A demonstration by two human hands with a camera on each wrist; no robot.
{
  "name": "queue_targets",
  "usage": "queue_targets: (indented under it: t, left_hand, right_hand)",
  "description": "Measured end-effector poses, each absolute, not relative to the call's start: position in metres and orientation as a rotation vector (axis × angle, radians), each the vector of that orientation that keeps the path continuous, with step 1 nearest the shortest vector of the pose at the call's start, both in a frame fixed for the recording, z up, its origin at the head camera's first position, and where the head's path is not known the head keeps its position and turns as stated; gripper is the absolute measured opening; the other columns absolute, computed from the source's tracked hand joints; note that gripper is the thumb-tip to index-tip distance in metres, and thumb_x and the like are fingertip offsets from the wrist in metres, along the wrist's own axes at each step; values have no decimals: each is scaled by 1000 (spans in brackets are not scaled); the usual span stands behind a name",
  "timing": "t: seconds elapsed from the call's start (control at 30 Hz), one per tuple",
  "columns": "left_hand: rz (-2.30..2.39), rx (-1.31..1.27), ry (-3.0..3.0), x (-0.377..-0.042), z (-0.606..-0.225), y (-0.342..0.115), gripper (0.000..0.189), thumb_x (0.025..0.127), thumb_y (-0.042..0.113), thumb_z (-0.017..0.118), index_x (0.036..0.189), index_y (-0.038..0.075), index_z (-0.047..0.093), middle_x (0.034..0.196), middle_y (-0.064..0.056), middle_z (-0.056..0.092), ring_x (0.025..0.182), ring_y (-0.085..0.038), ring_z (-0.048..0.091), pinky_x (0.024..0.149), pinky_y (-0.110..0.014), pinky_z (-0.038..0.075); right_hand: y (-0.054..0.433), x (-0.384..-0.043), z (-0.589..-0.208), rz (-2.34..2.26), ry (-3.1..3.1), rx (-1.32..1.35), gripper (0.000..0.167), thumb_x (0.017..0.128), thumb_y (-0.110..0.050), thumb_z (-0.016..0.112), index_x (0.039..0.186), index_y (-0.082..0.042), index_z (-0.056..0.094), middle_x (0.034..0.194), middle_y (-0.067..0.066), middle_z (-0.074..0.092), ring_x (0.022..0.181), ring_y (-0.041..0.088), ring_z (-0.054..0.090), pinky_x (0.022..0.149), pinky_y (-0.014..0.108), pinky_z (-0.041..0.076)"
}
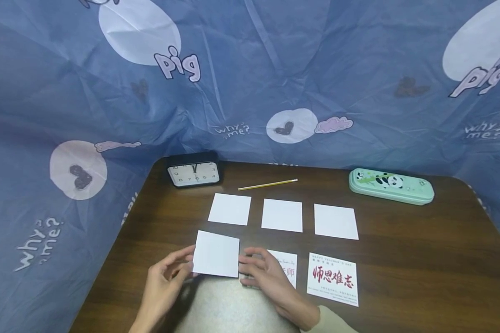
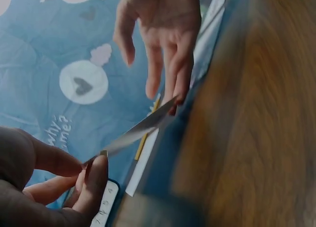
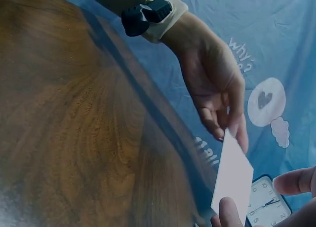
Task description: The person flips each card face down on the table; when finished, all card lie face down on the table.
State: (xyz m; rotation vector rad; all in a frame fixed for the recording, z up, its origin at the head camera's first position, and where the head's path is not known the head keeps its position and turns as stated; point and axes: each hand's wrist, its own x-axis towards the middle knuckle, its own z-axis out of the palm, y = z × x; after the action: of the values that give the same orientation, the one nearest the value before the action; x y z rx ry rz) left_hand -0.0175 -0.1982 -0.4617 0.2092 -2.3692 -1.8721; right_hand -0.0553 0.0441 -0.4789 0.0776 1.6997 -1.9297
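Observation:
A white square card [image 1: 215, 254] is held up, tilted, above the near part of the table. My left hand [image 1: 166, 277] pinches its left edge between thumb and fingers. At the opposite edge is my right hand [image 1: 271, 275], its fingers extended and touching or very close to the card. In the right wrist view, one right fingertip overlaps the card [image 3: 234, 177], while another digit stands apart from it. Behind the right hand lies a printed card [image 1: 290, 266], partly hidden. Beside it, another card [image 1: 333, 280] shows red Chinese lettering.
Three blank white cards [image 1: 229, 209] [image 1: 282, 215] [image 1: 336, 221] lie in a row beyond the hands. Farther back are a black clock [image 1: 193, 171], a yellow pencil [image 1: 268, 185] and a green panda pencil case [image 1: 391, 186]. Blue patterned cloth [image 1: 233, 92] hangs behind the brown table [image 1: 421, 259].

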Motion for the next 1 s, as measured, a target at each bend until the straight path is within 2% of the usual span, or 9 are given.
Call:
queue_targets:
  t: [0.17,0.3,0.53,0.83,1.0]
  left_hand:
    - [-1729,249,-2484,-23,-470,-202,35,90,-13,68,124,-3,72,110,-19,73,89,-1,70,77,-16,60]
    - [-1627,306,-2604,-26,-473,-204,36,89,-7,74,124,1,74,107,-15,74,87,2,69,75,-15,58]
    - [-1599,367,-2689,-29,-476,-203,38,86,7,84,123,2,74,106,-13,74,86,0,68,75,-16,60]
    - [-1595,334,-2719,-27,-478,-205,55,82,10,88,132,1,67,111,-15,77,89,-9,73,76,-18,61]
    - [-1564,338,-2739,-25,-478,-205,58,82,10,88,135,3,65,113,-15,78,91,-11,74,77,-18,61]
  right_hand:
    - [47,-53,-479,-1927,1690,70,59,101,-16,62,150,7,37,146,29,58,125,35,69,97,37,63]
    - [48,-52,-478,-1932,1677,60,59,102,-17,61,150,7,35,146,31,56,127,37,67,98,37,63]
    - [50,-51,-478,-1944,1660,61,58,103,-16,59,150,7,35,148,32,54,131,40,65,99,38,62]
    - [52,-51,-481,-1937,1653,65,58,103,-14,58,151,7,34,151,33,51,132,39,64,100,39,62]
    - [53,-50,-483,-1932,1638,58,56,104,-14,55,151,8,33,153,33,48,134,41,62,100,39,62]
